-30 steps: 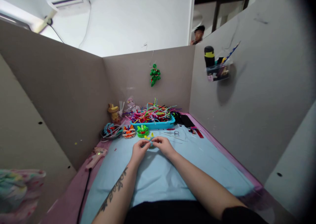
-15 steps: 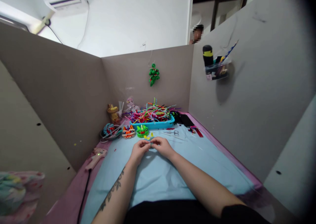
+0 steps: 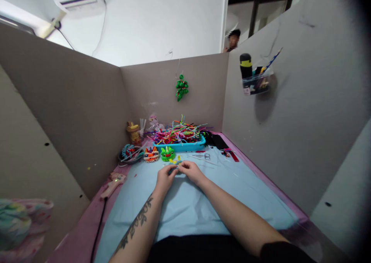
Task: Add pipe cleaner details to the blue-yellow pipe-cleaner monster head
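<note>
Between my fingertips is a small blue and yellow fuzzy craft figure [image 3: 175,162], apparently of pipe cleaners, with yellow tips standing up on top. My left hand [image 3: 166,178] pinches it from the left. From the right, my right hand [image 3: 191,171] closes on it with thumb and fingers. Both hands hide most of its lower part. Just beyond them sit a finished-looking green pipe-cleaner animal head [image 3: 168,154] and an orange and white one [image 3: 151,154].
Behind stands a blue tray [image 3: 179,146] heaped with colourful pipe cleaners [image 3: 179,133]. Scissors [image 3: 206,156] lie to the right, a glue gun [image 3: 114,186] with a cord to the left. A dark bowl [image 3: 131,160] sits back left. Grey partitions [image 3: 174,69] enclose the table; a person [image 3: 233,40] is beyond.
My left hand has shifted slightly right and up, its wrist turning a little. My right hand stays nearly in place, and the figure remains between them.
</note>
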The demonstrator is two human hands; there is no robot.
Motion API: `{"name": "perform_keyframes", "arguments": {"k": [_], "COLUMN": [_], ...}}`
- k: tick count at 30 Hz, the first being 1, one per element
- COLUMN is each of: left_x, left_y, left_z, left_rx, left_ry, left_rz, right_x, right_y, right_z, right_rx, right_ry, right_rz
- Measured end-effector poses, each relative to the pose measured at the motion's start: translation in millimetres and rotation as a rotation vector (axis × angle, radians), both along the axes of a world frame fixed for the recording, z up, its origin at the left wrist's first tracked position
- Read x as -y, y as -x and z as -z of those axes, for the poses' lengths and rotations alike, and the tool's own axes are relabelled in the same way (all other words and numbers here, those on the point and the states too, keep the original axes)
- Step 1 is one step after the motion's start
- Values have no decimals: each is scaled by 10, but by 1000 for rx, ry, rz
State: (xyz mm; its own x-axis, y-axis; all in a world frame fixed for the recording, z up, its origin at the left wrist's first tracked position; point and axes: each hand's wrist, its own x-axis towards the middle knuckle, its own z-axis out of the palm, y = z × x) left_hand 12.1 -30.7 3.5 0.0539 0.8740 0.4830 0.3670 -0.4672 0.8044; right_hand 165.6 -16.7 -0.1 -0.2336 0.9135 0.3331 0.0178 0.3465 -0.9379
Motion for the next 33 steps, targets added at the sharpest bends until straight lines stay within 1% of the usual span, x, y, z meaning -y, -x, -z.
{"name": "perform_keyframes", "arguments": {"k": [5, 7, 9, 12, 17, 20, 22, 25, 28, 33], "left_x": [10, 15, 20, 22, 5, 6, 16, 31, 29, 5], "left_y": [-3, -2, 0, 7, 13, 6, 1, -5, -3, 5], "left_z": [-16, -20, -24, -31, -11, -5, -17, -42, -42, 14], "left_rx": [2, 11, 6, -4, -5, 13, 11, 5, 35, 145], "left_ry": [45, 69, 78, 52, 0, 20, 51, 113, 199, 343], "left_rz": [25, 38, 45, 39, 7, 31, 47, 72, 136, 241], "right_x": [11, 26, 36, 29, -10, -20, -18, -6, 10, 37], "right_y": [-8, -24, -40, -45, -16, -14, -21, -30, -26, -6], "right_z": [-6, -28, -48, -46, 21, 34, 24, 1, -7, 2], "right_rx": [170, 225, 253, 250, 158, 146, 177, 246, 312, 377], "right_ry": [-235, -319, -373, -376, -195, -154, -193, -323, -436, -513], "right_rz": [147, 171, 165, 166, 131, 118, 134, 130, 116, 117]}}
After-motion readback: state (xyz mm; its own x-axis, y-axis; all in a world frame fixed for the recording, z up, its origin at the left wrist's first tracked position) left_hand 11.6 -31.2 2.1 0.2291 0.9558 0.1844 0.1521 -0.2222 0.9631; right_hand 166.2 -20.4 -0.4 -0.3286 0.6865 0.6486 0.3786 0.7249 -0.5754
